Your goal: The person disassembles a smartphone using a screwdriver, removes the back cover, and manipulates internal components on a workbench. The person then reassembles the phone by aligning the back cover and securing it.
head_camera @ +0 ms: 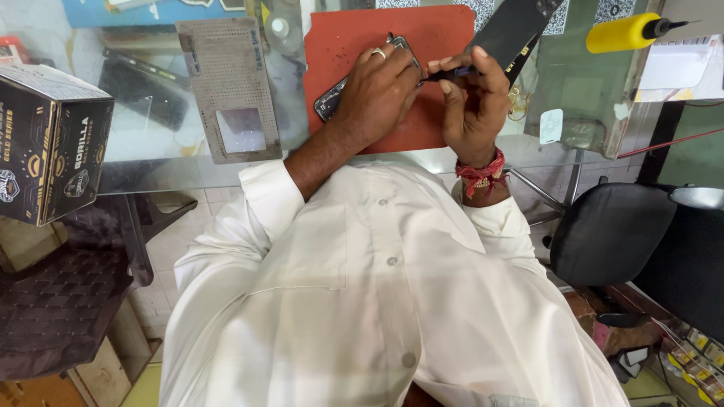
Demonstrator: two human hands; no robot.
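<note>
A dark phone lies tilted on a red mat on the glass table. My left hand, with a ring on one finger, presses down on the phone and covers most of it. My right hand, a red thread band at its wrist, pinches a thin dark tool whose tip points at the phone's edge under my left fingers. A second flat black panel rests slanted just beyond my right hand.
A perforated metal plate lies left of the mat. At the far left stands a black printed box. A yellow bottle with a black nozzle lies at the back right. A black chair stands to the right.
</note>
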